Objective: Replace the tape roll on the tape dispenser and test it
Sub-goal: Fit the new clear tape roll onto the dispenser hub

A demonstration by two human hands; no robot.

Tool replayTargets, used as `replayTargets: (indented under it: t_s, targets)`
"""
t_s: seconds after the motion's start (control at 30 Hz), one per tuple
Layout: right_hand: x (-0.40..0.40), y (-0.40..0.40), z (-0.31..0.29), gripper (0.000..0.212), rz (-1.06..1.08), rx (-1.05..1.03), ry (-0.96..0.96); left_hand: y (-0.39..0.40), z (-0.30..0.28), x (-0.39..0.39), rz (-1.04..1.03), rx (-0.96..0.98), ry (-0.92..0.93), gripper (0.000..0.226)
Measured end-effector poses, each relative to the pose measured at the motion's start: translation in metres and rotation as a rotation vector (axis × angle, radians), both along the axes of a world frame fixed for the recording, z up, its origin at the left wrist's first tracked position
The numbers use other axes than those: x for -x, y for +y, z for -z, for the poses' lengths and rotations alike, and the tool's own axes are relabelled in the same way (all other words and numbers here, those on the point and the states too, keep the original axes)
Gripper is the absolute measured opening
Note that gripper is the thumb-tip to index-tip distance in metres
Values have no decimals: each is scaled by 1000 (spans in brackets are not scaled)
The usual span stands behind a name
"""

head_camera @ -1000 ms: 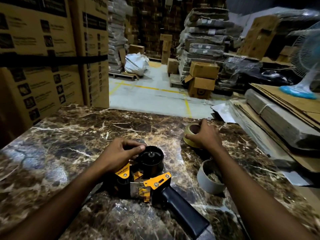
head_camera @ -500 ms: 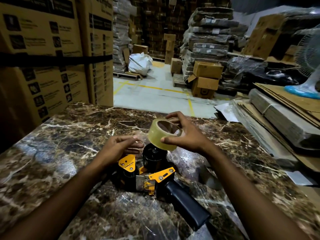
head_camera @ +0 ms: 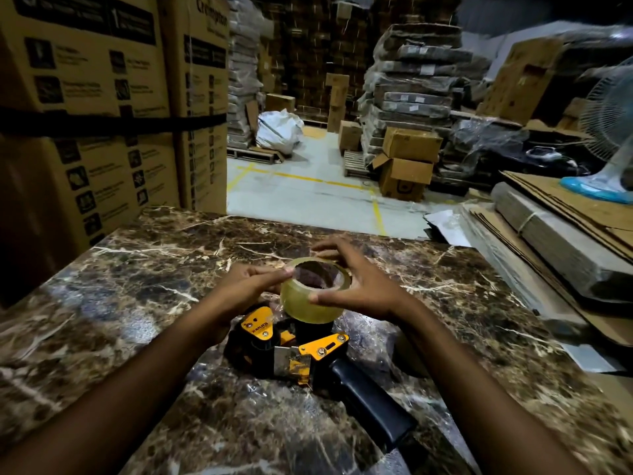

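A black and yellow tape dispenser (head_camera: 294,351) lies on its side on the brown marble table (head_camera: 137,303), its black handle (head_camera: 370,402) pointing toward me at the lower right. A clear yellowish tape roll (head_camera: 315,299) is held level just above the dispenser's black hub, which it hides. My right hand (head_camera: 363,289) grips the roll from the right, thumb on the near side. My left hand (head_camera: 246,289) pinches the roll's left rim with its fingertips.
An empty tape core (head_camera: 407,354) sits on the table under my right forearm, mostly hidden. Tall printed cartons (head_camera: 102,108) stand at the left. Flat cardboard stacks (head_camera: 561,234) and a fan (head_camera: 609,159) lie at the right. Warehouse floor (head_camera: 308,197) lies beyond the table's far edge.
My right hand lifted the tape roll off the table and carried it left over the dispenser hub. My left hand left the dispenser and took hold of the roll's rim.
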State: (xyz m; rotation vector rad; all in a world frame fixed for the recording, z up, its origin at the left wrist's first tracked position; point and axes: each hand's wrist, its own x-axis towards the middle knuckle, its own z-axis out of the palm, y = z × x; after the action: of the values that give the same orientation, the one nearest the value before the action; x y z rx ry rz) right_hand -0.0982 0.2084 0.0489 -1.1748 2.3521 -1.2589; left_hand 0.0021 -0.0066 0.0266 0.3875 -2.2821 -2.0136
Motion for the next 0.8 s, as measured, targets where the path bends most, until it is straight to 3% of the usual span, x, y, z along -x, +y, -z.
replayTargets:
  t_s: [0.1, 0.2, 0.3, 0.8]
  targets:
    - [-4, -4, 9, 51, 247, 63, -167, -2, -4, 1, 9, -16, -52, 55]
    - [-5, -10, 19, 42, 375, 85, -323, -2, -7, 3, 46, -11, -77, 30]
    - [-6, -18, 25, 41, 436, 53, -227, -5, -4, 4, 41, -11, -78, 16]
    - [-12, -28, 24, 39, 470, -5, -118, -16, -4, 10, 146, -53, -130, 27]
